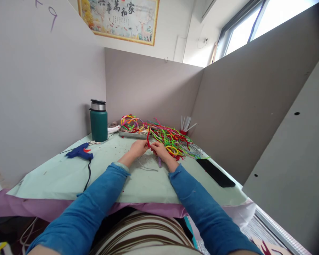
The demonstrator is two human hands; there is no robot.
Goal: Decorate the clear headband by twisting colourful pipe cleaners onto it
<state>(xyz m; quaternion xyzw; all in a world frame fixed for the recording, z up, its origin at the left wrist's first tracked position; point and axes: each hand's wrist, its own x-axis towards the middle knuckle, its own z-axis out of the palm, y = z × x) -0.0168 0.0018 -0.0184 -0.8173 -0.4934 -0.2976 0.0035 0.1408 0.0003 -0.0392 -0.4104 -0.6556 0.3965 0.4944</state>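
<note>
Over the middle of the table, my left hand (139, 148) pinches a red pipe cleaner (148, 139) that sticks up between the fingers. My right hand (159, 149) meets it from the other side, its fingers closed at the lower part of the same red piece. A thin grey wire (149, 169) curves on the table just below the hands. Beside the right wrist lies a short purple piece (160, 162), partly hidden. A large heap of coloured pipe cleaners (170, 136) spreads behind and to the right of the hands.
Left are a blue glue gun (79, 152) with a black cord and a green bottle (99, 122). At the back, a metal tray (133, 135) holds colourful looped pieces; white sticks (185, 124) stand in a red holder. A black phone (215, 172) lies right. Grey partitions enclose the table.
</note>
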